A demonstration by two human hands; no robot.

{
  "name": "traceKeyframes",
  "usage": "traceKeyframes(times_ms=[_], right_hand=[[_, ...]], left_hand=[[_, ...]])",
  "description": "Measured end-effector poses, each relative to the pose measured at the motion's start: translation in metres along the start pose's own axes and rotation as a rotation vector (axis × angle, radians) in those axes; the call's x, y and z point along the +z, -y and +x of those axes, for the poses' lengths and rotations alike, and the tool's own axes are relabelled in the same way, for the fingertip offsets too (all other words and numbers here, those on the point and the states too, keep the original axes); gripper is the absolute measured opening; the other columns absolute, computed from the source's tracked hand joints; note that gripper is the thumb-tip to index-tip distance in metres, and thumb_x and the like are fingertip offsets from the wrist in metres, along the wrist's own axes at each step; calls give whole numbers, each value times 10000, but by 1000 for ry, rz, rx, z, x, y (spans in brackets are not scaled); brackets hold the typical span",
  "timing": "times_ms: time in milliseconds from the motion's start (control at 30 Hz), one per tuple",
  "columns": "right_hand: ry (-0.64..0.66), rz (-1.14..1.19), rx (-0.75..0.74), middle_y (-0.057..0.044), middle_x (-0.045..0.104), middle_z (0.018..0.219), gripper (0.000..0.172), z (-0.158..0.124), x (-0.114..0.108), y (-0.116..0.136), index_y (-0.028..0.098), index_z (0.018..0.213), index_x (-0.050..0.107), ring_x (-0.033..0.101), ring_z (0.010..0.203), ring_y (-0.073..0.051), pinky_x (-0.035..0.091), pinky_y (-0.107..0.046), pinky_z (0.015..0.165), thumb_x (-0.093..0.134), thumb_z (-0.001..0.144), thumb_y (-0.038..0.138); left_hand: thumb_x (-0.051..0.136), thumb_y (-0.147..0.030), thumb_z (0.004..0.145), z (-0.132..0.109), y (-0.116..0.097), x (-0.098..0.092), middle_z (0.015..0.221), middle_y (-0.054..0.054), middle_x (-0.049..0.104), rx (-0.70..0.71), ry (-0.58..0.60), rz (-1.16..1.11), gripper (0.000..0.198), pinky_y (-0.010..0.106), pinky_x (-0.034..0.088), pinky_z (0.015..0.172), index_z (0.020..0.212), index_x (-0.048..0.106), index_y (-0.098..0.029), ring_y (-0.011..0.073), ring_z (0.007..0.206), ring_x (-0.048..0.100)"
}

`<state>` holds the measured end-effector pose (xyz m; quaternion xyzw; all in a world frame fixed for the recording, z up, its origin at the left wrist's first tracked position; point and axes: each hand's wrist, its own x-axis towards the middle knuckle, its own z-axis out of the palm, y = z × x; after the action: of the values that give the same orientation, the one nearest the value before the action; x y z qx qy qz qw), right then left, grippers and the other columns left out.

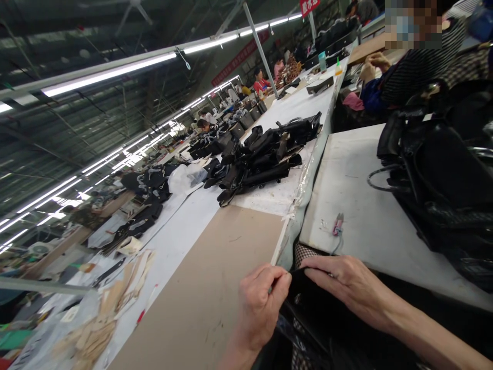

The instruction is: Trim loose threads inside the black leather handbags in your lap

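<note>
At the near edge of the table, my left hand (264, 303) is closed, its thumb and fingers pinching the edge of a black bag (308, 313). My right hand (346, 285) grips the same edge a short way to the right, thumb and fingers pressed together. A short black stretch of the edge runs between both hands. Much of the bag lies low in the dark over my lap, so its full shape is hard to make out. Small pink thread snips (338, 224) on a cord lie on the white tabletop beyond my right hand.
A heap of black bags (262, 154) covers the long table ahead. More black bags (442, 169) are piled at the right. A tan board (215, 262) lies left of my hands, with paper strips (127, 282) beyond it. A co-worker (416, 67) sits at the upper right.
</note>
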<state>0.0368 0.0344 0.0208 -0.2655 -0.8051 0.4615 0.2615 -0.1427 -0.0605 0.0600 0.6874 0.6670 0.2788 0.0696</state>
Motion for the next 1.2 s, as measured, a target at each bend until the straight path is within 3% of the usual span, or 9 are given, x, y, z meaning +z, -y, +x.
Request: traceKeyframes(times_ms=[100, 233, 367, 467, 633, 867, 1033, 1133, 1200], right_hand=[[69, 30, -21, 21, 705, 845, 273, 2, -2, -1, 269, 997, 710, 658, 746, -159, 499, -230, 696, 439, 972, 292], [95, 49, -136, 24, 675, 1064, 217, 4, 1, -2, 286, 1085, 679, 638, 919, -144, 460, -231, 829, 495, 971, 296], [114, 4, -142, 25, 684, 853, 198, 9, 5, 1, 260, 960, 721, 640, 782, -139, 449, -234, 722, 524, 954, 278], [63, -58, -99, 23, 670, 780, 200, 13, 10, 5, 243, 893, 725, 637, 737, -147, 426, -245, 663, 530, 938, 261], [16, -152, -112, 13, 654, 758, 261, 12, 21, 8, 240, 857, 704, 637, 716, -164, 401, -264, 620, 467, 962, 269], [-36, -220, -170, -6, 673, 783, 298, 8, 31, 5, 238, 894, 706, 659, 730, -187, 436, -287, 640, 425, 977, 295], [-16, -229, -184, -14, 668, 791, 292, 7, 31, 7, 225, 906, 712, 659, 749, -198, 445, -301, 656, 432, 975, 269], [-12, -173, -181, -4, 661, 767, 279, 6, 28, 8, 229, 903, 721, 648, 732, -183, 435, -290, 661, 450, 969, 249], [-4, -104, -173, 8, 659, 754, 265, 6, 25, 8, 242, 901, 728, 639, 715, -164, 426, -273, 658, 470, 963, 248]], left_hand=[[564, -181, 896, 0, -5, -1, 651, -29, 551, -180, 64, -135, 213, 194, 380, 602, 691, 618, -173, 92, 619, 519], [565, -169, 876, 1, -10, -7, 644, -40, 497, -287, 100, -208, 219, 196, 361, 607, 662, 610, -179, 94, 633, 487], [562, -179, 875, 1, -16, -10, 662, -39, 485, -317, 119, -194, 223, 196, 368, 620, 656, 604, -184, 99, 656, 494], [548, -237, 903, -3, -22, -13, 770, -22, 569, -353, 123, -133, 167, 195, 405, 648, 790, 665, -203, 109, 715, 549], [550, -204, 891, -15, -33, -20, 817, -1, 636, -326, 75, 188, 172, 235, 445, 679, 985, 689, -240, 138, 715, 595], [508, -121, 868, -16, -40, -21, 754, 6, 715, -339, 95, 325, 231, 257, 449, 626, 866, 708, -237, 159, 650, 642], [509, -77, 806, -14, -37, -18, 613, -5, 641, -329, 63, 387, 210, 247, 374, 551, 706, 650, -198, 136, 555, 573], [496, -78, 755, -12, -31, -15, 562, -19, 580, -329, 17, 283, 183, 237, 344, 527, 641, 589, -186, 116, 515, 520], [490, -103, 728, -10, -25, -14, 535, -31, 562, -465, 45, -6, 149, 214, 353, 499, 647, 585, -185, 108, 493, 525]])
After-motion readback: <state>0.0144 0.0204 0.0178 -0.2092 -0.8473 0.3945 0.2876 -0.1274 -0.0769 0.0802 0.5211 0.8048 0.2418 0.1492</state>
